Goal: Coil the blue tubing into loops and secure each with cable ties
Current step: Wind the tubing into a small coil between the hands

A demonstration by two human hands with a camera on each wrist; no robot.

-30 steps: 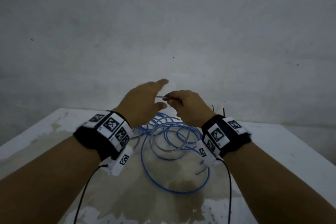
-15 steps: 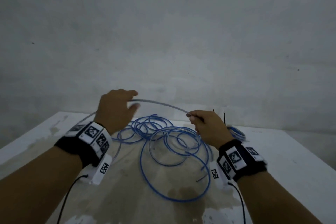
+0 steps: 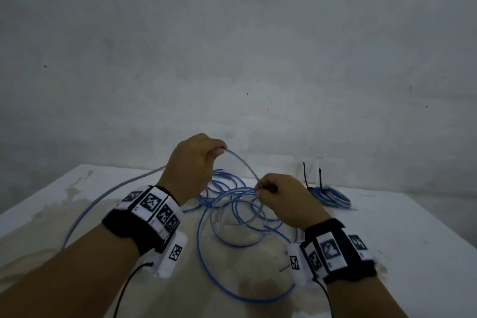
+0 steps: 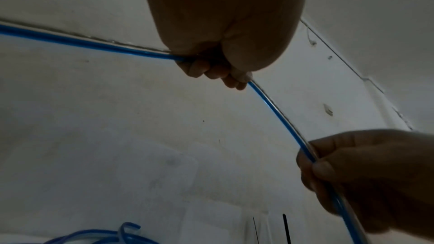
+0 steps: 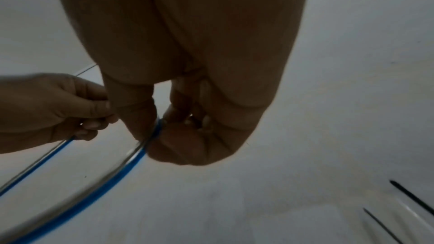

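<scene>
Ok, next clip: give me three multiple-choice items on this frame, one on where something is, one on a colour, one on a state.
1. Where does the finished coil lie?
A. On the table, beyond the right hand
B. In the left hand
C. On the floor

2. What colour are the two cable ties sticking up from that coil?
A. White
B. Black
C. Red

3. What is the state of the tubing between the hands?
A. Lying flat on the table
B. Cut in two
C. Held up in an arch, gripped at both ends

Key: 1 A, the head view shows it on the table past the right hand. 2 B, both ties show as dark upright strips. 3 C, each hand's fingers curl round the tubing, which curves in the air above the loose loops.
</scene>
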